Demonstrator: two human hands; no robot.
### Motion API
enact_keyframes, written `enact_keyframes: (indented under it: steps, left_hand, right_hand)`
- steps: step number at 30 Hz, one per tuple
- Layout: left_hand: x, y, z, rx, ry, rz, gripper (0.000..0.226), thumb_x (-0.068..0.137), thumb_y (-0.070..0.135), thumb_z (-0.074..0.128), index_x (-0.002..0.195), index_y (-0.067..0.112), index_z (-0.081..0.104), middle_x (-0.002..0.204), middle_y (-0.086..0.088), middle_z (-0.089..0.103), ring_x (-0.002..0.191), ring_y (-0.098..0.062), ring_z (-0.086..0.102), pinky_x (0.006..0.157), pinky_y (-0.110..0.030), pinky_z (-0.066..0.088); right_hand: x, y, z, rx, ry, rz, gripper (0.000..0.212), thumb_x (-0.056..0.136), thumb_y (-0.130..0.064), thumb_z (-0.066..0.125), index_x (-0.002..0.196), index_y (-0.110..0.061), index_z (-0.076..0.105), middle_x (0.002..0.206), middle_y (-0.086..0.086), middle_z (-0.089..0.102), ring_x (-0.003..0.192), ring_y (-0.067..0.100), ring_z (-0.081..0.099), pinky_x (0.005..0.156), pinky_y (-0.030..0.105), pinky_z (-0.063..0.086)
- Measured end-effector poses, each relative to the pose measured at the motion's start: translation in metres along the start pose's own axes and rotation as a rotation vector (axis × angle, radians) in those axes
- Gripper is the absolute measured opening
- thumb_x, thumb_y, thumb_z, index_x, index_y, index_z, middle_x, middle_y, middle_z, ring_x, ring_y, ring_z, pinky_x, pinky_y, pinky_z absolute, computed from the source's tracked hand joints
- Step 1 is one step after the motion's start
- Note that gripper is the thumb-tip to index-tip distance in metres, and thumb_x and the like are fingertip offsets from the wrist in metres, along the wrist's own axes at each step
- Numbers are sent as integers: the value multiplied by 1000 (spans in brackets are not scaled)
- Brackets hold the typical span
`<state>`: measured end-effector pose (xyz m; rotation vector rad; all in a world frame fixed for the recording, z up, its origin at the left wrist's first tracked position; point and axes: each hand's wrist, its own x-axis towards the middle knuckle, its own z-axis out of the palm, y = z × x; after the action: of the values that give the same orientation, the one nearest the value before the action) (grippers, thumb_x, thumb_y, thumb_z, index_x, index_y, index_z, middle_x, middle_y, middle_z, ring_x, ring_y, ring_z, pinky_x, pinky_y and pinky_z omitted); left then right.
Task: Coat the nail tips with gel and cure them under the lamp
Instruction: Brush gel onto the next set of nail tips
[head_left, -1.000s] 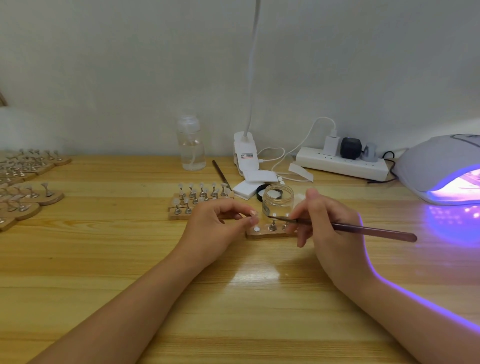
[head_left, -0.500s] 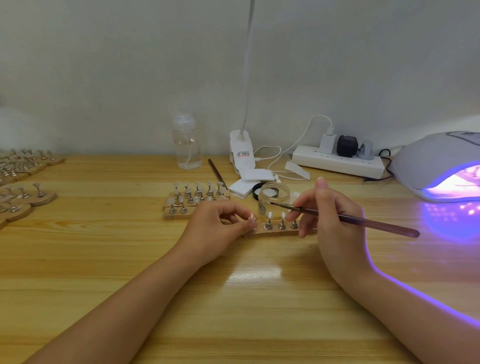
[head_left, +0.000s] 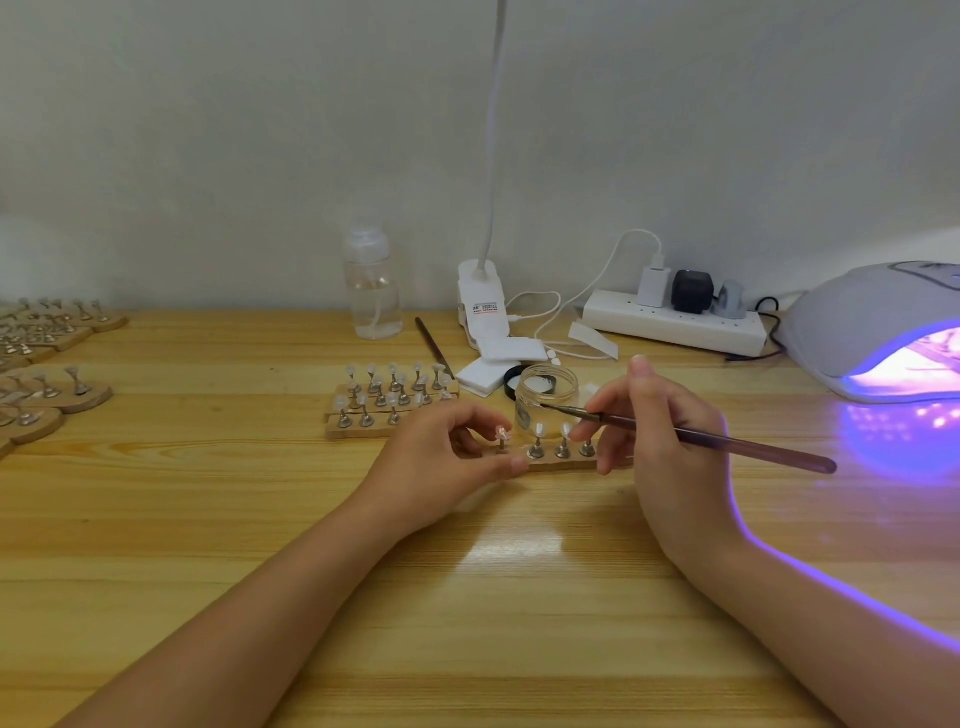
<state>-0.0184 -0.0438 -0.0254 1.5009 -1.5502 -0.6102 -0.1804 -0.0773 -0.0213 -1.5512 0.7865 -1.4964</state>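
From the head camera, the person is working at the small wooden stand (head_left: 558, 461) in the middle of the table (head_left: 208, 519), so every place here is being taken from that stand. The left hand (head_left: 441, 457) is curling round the stand's left end, its fingers pinching one little metal post with a nail tip (head_left: 502, 434) on top, and that grip looks meant to be steadying the piece so that it is not sliding under the brush. The right hand (head_left: 660, 431) is pinching the brush (head_left: 691, 438) like a pen at the stand's right end, the handle trailing off to the right. The bristles are reaching up and back to the rim of the clear gel jar (head_left: 545, 400), which is sitting just behind the stand, within easy reach for dipping. So this is looking like a reload of gel, with the coating not yet finished.

Three more tips (head_left: 539, 430) are standing upright on the stand, right between the two hands and just below the brush. A second stand full of tips (head_left: 389, 402) is waiting behind and to the left of the working stand. The curing lamp (head_left: 878, 332) is glowing violet well off to the right of it, open mouth facing the table, ready for the stand to be slid in.
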Motion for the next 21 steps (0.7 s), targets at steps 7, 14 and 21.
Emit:
enact_keyframes:
  steps: [7,14,21]
  left_hand:
    - [1,-2,-2,78,-36,51,31,68,20,78,85,38,59,83,16,60,76,7,53,69,-4,42]
    - [5,1,-13,148,-165,26,25,74,22,74,88,37,60,93,11,60,87,0,54,71,-7,42]
    - [6,7,-21,168,-248,-1,27,74,21,74,85,41,59,92,12,58,83,6,53,66,2,37]
  right_hand:
    - [1,-1,-1,18,19,16,42,83,-42,39,64,-13,60,57,7,65,37,10,48,41,17,41]
    - [-1,-2,-2,57,41,-4,41,85,-39,39,64,-11,60,56,8,64,37,11,47,40,17,39]
    - [1,0,-5,74,72,-22,39,95,-28,41,63,-17,60,57,7,64,37,12,48,38,18,38]
